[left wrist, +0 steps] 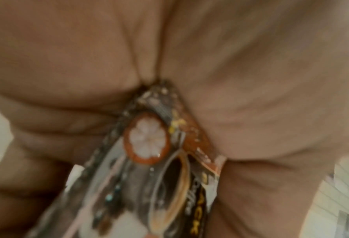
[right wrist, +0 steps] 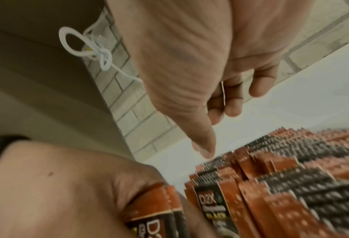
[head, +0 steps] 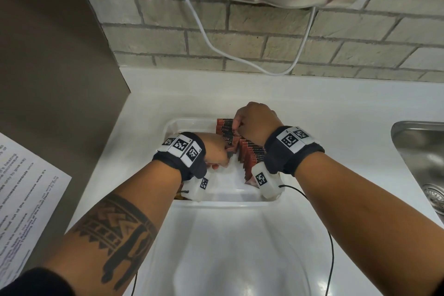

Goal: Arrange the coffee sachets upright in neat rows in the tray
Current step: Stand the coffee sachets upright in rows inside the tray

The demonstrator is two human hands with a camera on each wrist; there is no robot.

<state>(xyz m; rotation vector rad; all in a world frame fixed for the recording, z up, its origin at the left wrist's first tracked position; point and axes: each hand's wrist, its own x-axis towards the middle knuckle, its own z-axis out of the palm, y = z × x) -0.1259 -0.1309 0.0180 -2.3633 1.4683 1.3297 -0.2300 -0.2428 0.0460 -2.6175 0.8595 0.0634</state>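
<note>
Foil-wrapped coffee sachets (left wrist: 149, 161) being gripped in the curled left hand (head: 214, 149) over the near-left part of the white tray (head: 230, 199), ready for feeding in. Further right, standing rows of sachets (head: 252, 155) being steadied by the right hand (head: 254, 121), fingers curled, thumb extended onto their tops. Probably calling next for a gap held open and an upright insertion.

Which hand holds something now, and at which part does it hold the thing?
The left hand grips a few coffee sachets, closed around one end. The right hand rests on the upright sachets in the tray; whether its fingers pinch one cannot be told.
</note>
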